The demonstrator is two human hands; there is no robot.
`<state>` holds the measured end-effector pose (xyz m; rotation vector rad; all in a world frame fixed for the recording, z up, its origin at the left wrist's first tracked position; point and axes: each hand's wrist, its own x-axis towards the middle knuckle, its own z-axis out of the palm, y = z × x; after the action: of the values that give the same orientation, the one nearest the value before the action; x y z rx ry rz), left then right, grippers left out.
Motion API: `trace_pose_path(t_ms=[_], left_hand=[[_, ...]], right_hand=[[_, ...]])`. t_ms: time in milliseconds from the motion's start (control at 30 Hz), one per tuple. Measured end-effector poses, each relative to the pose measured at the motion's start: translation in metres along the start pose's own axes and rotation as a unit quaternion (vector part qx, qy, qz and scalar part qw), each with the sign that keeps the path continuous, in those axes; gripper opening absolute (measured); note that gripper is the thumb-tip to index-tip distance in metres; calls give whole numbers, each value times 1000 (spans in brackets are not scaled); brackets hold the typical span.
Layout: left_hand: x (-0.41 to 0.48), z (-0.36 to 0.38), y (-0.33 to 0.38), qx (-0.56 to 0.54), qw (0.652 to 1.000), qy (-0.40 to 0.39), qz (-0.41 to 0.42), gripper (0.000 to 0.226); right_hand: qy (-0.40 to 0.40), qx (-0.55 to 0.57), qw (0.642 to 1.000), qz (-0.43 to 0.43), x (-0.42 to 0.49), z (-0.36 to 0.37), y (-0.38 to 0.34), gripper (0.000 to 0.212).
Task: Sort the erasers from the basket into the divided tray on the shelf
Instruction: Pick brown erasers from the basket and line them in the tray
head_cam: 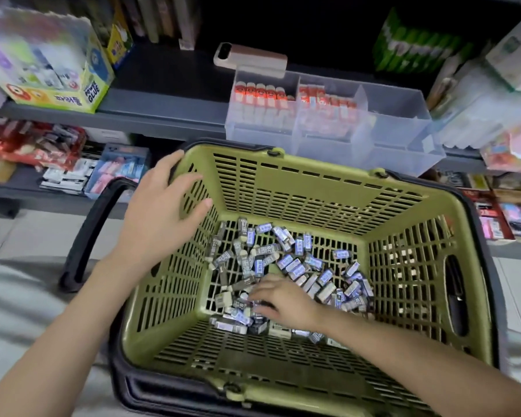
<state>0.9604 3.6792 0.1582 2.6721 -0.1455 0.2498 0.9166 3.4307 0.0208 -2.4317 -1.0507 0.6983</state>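
Here, small white erasers (297, 247) in blue-grey "2B" sleeves, heaped in olive slatted plastic basket (313, 188); left hand (163, 206) straight-fingered on rim; right hand (283, 299) among them, grip unclear. Yellow cardboard carton (73, 96): "POWER GLUE".

Seen here: one green basket (283, 188) holding several dozen small sleeved erasers (295, 266), too many to count exactly; one clear tray (397, 139) of three compartments, two stocked with red-topped packs (262, 94); one phone (250, 60); one left hand (163, 212), one right hand (283, 299).
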Motion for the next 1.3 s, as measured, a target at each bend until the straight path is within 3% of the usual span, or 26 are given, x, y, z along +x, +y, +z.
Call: trace_pose_path(t_ms=[167,300,467,633,867,1067,1200,1300], left_hand=[[0,-2,0,-5,1000,-4,-8,47],[0,-2,-1,-4,1000,-7,-3,42],[0,-1,-2,3,1000,-7,-3,40],[-1,0,-2,4,1000,-2,2,39],[-1,1,-3,17,1000,5,4,38],[-1,1,-1,31,999,-1,7,38],[-2,-1,-1,45,999,-11,8,38],[-7,-1,-2,94,995,-16,13,38]], right_hand=[[-97,-73,992,19,35,16,-12,35],[-184,-36,979,79,36,13,-17,61],[-243,23,959,141,10,3,4,55],[-226,41,965,128,-13,1,20,51],[-96,-16,985,140,-18,-3,39,35],[-106,-113,982,107,0,-13,41,29],[-93,-90,988,81,-6,-8,40,25],[-62,-4,992,105,-18,-7,41,22]])
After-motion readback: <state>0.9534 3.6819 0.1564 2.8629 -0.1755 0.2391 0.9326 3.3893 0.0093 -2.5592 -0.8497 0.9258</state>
